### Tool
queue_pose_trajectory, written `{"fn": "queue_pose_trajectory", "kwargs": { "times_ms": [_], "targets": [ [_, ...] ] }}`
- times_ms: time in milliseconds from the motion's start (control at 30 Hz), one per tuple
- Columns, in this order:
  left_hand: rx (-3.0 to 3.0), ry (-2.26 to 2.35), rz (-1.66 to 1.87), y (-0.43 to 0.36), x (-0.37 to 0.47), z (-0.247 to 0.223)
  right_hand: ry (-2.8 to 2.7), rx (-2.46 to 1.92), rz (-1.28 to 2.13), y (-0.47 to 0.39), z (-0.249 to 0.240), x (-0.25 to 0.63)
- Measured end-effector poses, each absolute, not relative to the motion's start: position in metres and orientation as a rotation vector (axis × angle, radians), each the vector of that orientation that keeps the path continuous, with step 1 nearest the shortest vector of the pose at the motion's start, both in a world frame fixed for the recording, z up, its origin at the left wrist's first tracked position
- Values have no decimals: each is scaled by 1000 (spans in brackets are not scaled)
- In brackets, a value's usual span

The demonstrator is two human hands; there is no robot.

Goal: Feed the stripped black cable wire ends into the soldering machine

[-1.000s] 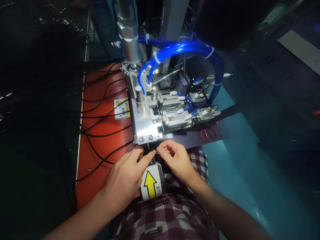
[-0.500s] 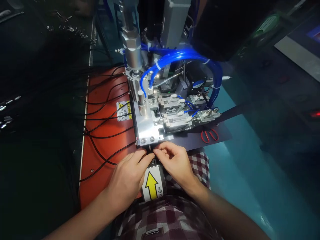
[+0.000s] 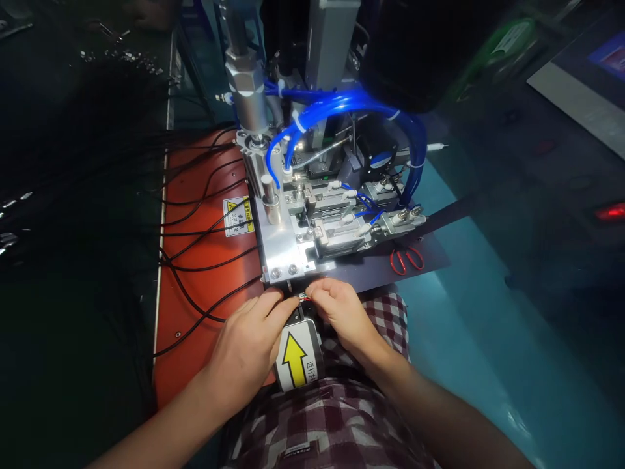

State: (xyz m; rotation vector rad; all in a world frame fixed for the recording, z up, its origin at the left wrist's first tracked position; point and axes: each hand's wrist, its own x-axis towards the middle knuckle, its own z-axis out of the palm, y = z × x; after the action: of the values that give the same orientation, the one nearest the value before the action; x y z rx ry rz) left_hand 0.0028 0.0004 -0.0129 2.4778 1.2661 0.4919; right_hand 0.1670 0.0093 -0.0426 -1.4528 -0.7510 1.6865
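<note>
Just in front of the machine's metal plate (image 3: pixel 280 251), my two hands meet at the fingertips. Thin coloured wires (image 3: pixel 305 297), with red and pale green showing, span the small gap between them. My left hand (image 3: pixel 254 332) is closed, thumb and forefinger pinched at the left end of these wires. On the other side, my right hand (image 3: pixel 339 309) pinches the wires with its fingers curled. How far the wires run inside either grip is hidden. Below the fingertips is a dark roller-shaped part with a yellow arrow label (image 3: pixel 294 358).
Black cables (image 3: pixel 209 267) cross the orange-red board (image 3: pixel 183 306) at left, near a warning label (image 3: pixel 237 217). Blue air tubes (image 3: pixel 342 104) arch over metal cylinders (image 3: pixel 342 234). Red-handled scissors (image 3: pixel 407 260) lie on the dark plate at right. A tall metal shaft (image 3: pixel 247 91) stands behind.
My right fingertips have moved slightly right, away from the left ones, and coloured wires now show between them. My left hand stays nearly in place. The view has shifted a little.
</note>
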Motion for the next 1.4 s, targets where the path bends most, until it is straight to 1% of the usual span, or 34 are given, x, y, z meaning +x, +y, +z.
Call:
{"fn": "queue_pose_trajectory", "kwargs": {
  "times_ms": [133,300,567,700,833,1033,1167,1267,1400],
  "targets": [
    [2471,1256,470,0,1,-13,-679,-1330,1794,9,-48,171],
    [2469,1248,484,0,2,-12,-713,-1373,1708,5,-47,177],
    [2481,1243,498,2,1,-11,-949,-1411,1697,13,-40,178],
    [2661,1309,368,-1,1,-9,-1014,-1458,1637,15,-39,178],
    [2656,1335,280,-2,3,-7,-969,-1448,1724,12,-40,180],
    [2462,1345,315,0,4,-6,-1107,-1520,1422,-2,-32,178],
    [2466,1347,294,-2,3,-7,-1225,-1560,1341,-4,-29,173],
    [2490,1339,299,-3,3,-7,-1212,-1535,1377,-2,-33,174],
    [2553,1343,302,-2,2,-8,-1051,-1412,1607,2,-43,177]
  ]
}}
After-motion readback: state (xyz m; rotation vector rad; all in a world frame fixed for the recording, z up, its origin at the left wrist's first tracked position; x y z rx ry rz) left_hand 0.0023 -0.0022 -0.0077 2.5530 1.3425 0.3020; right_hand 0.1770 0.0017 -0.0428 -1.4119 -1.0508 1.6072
